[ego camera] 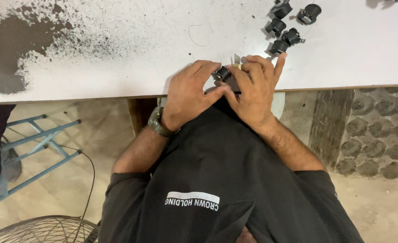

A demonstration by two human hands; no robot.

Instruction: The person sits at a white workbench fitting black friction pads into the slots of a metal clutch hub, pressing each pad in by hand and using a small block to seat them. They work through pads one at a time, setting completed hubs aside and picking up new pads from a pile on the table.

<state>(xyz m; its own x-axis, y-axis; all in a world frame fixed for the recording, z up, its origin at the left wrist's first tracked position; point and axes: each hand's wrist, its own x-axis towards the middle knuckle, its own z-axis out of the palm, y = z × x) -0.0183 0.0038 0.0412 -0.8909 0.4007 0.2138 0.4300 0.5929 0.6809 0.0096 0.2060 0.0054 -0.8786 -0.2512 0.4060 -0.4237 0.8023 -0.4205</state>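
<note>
Both hands meet at the near edge of a white table (pixel 118 67). My left hand (pixel 187 94), with a dark watch on its wrist, and my right hand (pixel 255 87) pinch one small black cylindrical part (pixel 222 73) between their fingertips, just above the tabletop. A small pale metal piece (pixel 237 59) pokes up by my right fingertips; I cannot tell whether it is held. My right little finger is stretched out toward a cluster of several similar black parts (pixel 289 24) lying on the table at the far right.
A large black sooty stain (pixel 10 45) covers the table's far left. Below the table edge are a blue metal frame (pixel 37 144), a wire fan grille (pixel 41 229), a wooden table leg (pixel 329 121) and a stone wall (pixel 379 135).
</note>
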